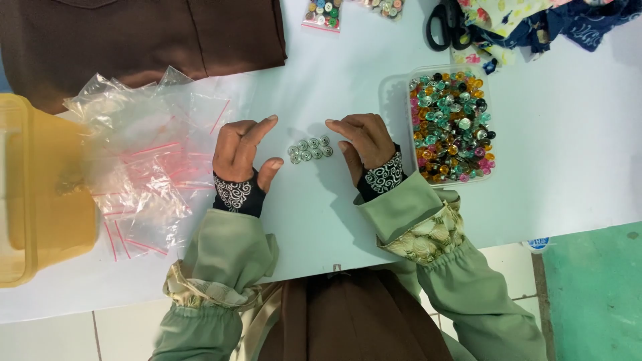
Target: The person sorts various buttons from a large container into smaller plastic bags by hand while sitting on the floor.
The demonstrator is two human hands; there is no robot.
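Your left hand (239, 150) and right hand (363, 142) rest on the table (568, 167), both loosely curled, holding nothing. Small cluster of silver buttons (311, 150) lies between them, just off your fingertips. Keep fingers low and herd the buttons together, none rolling off. Left: pile of clear bags (144, 157), yellow tub (37, 194) beyond. Right: tray of mixed buttons (451, 127). Far: brown cloth (147, 37), scissors (447, 25).

Silver swirl-patterned buttons (310, 149), multicoloured buttons in clear tub (452, 127), yellow container (40, 194), brown fabric (134, 40)
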